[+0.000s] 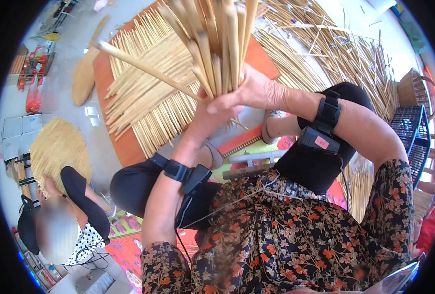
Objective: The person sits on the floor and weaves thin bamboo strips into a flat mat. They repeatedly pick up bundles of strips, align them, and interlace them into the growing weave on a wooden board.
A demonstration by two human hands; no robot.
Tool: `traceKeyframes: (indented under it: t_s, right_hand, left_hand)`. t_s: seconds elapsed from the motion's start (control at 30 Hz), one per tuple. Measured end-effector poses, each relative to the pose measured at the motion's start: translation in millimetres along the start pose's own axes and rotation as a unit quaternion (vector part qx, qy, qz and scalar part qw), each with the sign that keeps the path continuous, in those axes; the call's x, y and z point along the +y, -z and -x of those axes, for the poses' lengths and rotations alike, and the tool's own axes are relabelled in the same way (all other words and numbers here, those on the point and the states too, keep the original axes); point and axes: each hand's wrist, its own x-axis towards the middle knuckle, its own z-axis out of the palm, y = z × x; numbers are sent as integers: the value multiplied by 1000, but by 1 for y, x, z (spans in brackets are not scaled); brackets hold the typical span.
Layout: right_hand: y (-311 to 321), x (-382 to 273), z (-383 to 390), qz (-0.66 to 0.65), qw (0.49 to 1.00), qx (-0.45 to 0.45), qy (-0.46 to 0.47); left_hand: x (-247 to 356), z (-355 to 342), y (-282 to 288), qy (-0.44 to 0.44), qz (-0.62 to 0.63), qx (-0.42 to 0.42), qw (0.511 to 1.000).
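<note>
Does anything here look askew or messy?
Yes. One pale stick juts left from the bundle in the person's fingers, while most others point forward together. At upper right, the loose pile lies crossed and jumbled, unlike the neater rows on the orange board.

Stick bundle cut off by top edge, left hand blurred, partly hidden by right hand

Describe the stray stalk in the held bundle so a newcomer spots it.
Start at the orange board, top centre; overlapping its right side is a bundle of pale stalks gripped in the right hand. From its base the stray stalk slants toward the upper left. A gap separates it from the others, which point mostly upward.
</note>
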Motion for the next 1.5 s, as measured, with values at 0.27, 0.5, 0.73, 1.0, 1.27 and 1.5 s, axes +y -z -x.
traceKeyframes:
  t_s: [0.27, 0.5, 0.73, 1.0, 1.27, 1.5]
  right_hand:
    - [2, 15, 1, -46, 998, -27, -21]
    - [-2, 11, 4, -58, 996, -3, -69]
    - [-2, 24, 10, -60, 996, -13, -64]
    - [20, -36, 21, -69, 997, -16, -32]
    - [117, -122, 28, -98, 954, 184, 214]
    - [193, -219, 64, -61, 885, 315, 336]
  left_hand:
    - [1, 2, -11, 18, 146, 94, 985]
    - [-31, 3, -21, 71, 84, 80, 991]
    - [-49, 6, -31, 20, -83, 57, 995]
    - [47, 3, -44, -24, 127, 104, 986]
    - [145, -22, -9, -34, 102, 44, 993]
    - [263, -51, 44, -44, -91, 6, 995]
